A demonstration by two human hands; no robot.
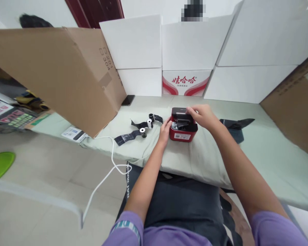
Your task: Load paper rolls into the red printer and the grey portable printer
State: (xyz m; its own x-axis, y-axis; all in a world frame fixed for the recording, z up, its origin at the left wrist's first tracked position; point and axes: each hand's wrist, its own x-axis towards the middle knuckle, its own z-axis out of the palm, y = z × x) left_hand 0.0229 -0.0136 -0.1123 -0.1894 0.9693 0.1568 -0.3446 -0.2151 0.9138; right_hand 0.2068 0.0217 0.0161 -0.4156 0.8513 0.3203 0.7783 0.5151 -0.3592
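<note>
A small red and black printer (183, 136) stands on the cloth-covered table in front of me, its black lid (180, 111) tilted up. My left hand (165, 130) braces the printer's left side, fingers along its edge. With its thumb and fingers, my right hand (200, 114) grips the right end of the raised lid. Dark strip-like material lies inside the opening, though its detail is too small to make out. Left of the printer are three small rolls with black tape trailing from them: a front roll (143, 132), a middle roll (149, 123) and a back roll (151, 118).
White boxes (140, 44) form a wall behind the table, with cardboard boxes at the left (66, 68) and right (297, 102). A phone (128, 100) lies near the left box. Dark sheets (233, 128) rest right of the printer. A white cable (113, 153) hangs over the front edge.
</note>
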